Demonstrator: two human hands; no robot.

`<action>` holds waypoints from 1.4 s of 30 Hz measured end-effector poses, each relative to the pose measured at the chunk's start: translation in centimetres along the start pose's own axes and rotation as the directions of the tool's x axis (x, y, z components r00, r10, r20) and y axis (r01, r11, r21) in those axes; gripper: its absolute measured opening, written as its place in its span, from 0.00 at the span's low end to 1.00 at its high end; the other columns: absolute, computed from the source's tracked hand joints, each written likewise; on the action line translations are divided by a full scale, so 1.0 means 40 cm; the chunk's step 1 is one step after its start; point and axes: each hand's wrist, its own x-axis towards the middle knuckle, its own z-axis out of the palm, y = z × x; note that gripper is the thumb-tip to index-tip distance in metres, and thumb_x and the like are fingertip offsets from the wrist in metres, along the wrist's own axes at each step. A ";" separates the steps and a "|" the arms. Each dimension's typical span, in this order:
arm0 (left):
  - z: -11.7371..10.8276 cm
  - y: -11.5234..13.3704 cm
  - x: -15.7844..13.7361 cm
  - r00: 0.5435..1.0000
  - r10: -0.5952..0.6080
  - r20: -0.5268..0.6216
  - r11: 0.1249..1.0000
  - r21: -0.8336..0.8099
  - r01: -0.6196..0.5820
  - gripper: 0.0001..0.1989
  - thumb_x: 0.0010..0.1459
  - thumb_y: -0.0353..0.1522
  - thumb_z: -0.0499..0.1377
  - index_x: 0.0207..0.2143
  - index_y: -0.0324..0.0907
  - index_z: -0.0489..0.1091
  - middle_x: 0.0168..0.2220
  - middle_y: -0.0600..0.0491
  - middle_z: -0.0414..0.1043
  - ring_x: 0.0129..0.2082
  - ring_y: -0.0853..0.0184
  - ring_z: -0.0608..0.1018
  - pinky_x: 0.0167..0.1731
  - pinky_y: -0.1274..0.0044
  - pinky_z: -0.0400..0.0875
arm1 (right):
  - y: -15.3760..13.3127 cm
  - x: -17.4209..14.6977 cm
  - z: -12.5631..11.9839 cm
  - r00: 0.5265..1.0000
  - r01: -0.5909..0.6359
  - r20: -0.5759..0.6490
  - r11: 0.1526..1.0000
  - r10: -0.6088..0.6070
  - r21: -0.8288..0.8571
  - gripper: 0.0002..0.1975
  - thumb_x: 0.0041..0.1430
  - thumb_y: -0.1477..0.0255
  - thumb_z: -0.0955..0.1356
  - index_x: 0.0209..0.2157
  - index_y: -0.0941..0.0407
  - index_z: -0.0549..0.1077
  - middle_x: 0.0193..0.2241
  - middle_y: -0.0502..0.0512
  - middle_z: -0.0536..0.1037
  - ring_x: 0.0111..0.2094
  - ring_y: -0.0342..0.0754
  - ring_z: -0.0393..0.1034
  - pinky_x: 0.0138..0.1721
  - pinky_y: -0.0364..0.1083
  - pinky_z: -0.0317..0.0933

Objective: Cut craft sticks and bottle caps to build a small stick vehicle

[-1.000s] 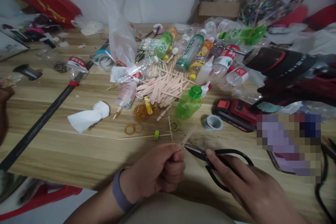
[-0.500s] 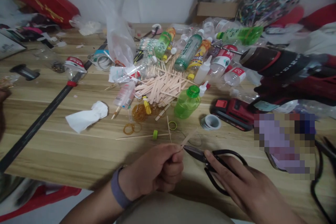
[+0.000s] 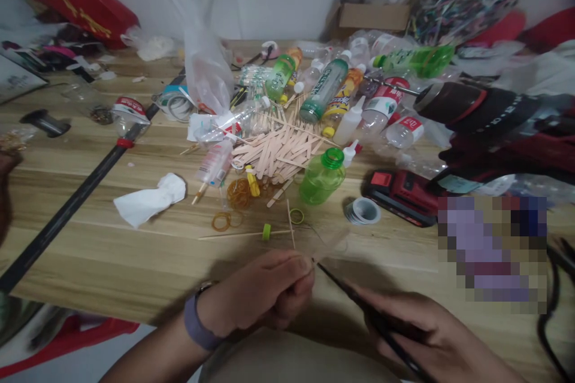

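Between thumb and fingers, my left hand [image 3: 281, 287] pinches a flat wooden craft stick [image 3: 331, 246], blurred at its free end. My right hand [image 3: 417, 329] grips black-handled scissors [image 3: 344, 287], turned edge-on, with the tips at the stick close to my left thumb. Just beyond my hands lie a thin stick [image 3: 251, 234], a green bottle cap [image 3: 266, 231] and a yellow-green ring [image 3: 296, 216]. A cut green bottle [image 3: 322, 178] stands upright behind them, beside a grey spool [image 3: 363, 211].
A pile of craft sticks [image 3: 283, 149] fills the middle, with plastic bottles [image 3: 326, 90] behind. Rubber bands [image 3: 238, 193] and crumpled tissue [image 3: 150, 197] lie left, near a long dark bar [image 3: 76, 188]. A cordless drill [image 3: 485, 114] stands right. Part of another person's hand [image 3: 6, 185] shows at the left edge.
My right hand has rolled the scissors from flat to edge-on and moved slightly lower. The craft stick has shifted a little right and down, and my left hand has dropped slightly.
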 end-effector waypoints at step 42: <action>0.024 0.002 -0.002 0.823 0.408 -0.394 0.742 0.669 -0.048 0.16 0.67 0.39 0.45 0.37 0.42 0.68 0.21 0.61 0.56 0.22 0.70 0.62 0.24 0.77 0.56 | -0.036 -0.032 0.024 0.881 0.237 -0.217 0.790 -0.420 -0.566 0.31 0.69 0.75 0.61 0.70 0.43 0.54 0.51 0.53 0.79 0.46 0.49 0.78 0.38 0.40 0.75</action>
